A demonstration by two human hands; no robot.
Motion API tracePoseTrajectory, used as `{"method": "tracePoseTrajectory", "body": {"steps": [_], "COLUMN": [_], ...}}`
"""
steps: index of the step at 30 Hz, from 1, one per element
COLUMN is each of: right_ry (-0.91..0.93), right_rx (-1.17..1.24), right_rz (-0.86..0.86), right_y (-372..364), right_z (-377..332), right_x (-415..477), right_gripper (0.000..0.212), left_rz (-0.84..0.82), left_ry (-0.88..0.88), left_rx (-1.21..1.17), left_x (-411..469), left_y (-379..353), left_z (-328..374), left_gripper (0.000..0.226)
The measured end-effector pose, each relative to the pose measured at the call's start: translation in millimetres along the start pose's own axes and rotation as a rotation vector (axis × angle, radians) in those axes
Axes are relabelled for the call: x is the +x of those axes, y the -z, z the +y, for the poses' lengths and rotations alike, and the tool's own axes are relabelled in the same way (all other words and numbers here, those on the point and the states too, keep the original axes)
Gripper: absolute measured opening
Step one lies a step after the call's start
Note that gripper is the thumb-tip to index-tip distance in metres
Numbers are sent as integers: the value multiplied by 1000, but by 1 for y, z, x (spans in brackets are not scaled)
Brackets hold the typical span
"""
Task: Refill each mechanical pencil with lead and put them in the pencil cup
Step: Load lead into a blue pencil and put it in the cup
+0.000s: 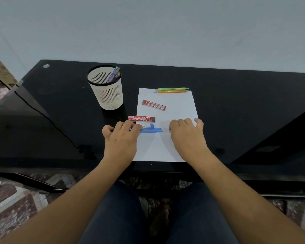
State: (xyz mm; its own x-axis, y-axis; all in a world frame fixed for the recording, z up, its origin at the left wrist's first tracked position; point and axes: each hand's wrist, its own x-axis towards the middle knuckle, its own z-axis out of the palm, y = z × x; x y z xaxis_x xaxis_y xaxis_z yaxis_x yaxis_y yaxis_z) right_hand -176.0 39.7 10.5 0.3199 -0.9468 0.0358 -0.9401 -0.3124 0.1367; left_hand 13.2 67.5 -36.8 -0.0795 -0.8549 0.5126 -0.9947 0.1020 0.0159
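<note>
The blue pencil (pixel 151 130) lies flat on the near left part of the paper (pixel 180 103), just in front of a small tube (pixel 148 126). Its long side runs left to right. Its left end is hidden under the left hand (pixel 121 138), so I cannot tell which end is the tip. That hand's fingers (pixel 129 124) curl down over the hidden end and hold it. The right hand (pixel 187 136) rests on the paper near the other end, with its fingers loosely bent and holding nothing.

The pencil looks round, so it could roll toward the near edge of the worktop (pixel 236 103) if it is let go. A quick lift could bump the tube away. Lead is thin and may snap if it goes in crooked.

The green pencil (pixel 172 89) and orange pencil (pixel 171 91) lie side by side at the far edge of the paper, also left to right. Taking 1 could make the other roll. The cup (pixel 106 95) at the back left looks light, so a reaching arm could tip it.
</note>
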Motion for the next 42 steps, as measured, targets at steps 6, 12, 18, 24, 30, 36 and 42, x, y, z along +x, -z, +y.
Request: {"method": "tracePoseTrajectory", "body": {"steps": [6,12,18,24,30,36,42], "right_ry": [77,88,59,47,53,52,67], "right_rx": [216,345,313,294,310,319,286], "right_rz": [44,61,68,70,81,77,61], "right_y": [4,11,14,15,16,19,19], "right_z": [-1,-2,0,0,0,0,0], "right_x": [2,-6,-10,-14,-18,-20,-20], "right_gripper": [25,28,29,28,27,28,31], "left_rz": [-11,-105,-72,-44,-111,-159,-241], "left_ry": [3,50,40,29,59,85,70], "left_rx": [4,15,-13,-32,-35,-42,-9], "left_x": [-1,-2,-3,-4,-4,-5,-4], "left_y": [1,8,12,16,22,23,30], "left_z": [1,5,7,8,10,12,12], "left_gripper": [33,31,32,32,29,23,33]}}
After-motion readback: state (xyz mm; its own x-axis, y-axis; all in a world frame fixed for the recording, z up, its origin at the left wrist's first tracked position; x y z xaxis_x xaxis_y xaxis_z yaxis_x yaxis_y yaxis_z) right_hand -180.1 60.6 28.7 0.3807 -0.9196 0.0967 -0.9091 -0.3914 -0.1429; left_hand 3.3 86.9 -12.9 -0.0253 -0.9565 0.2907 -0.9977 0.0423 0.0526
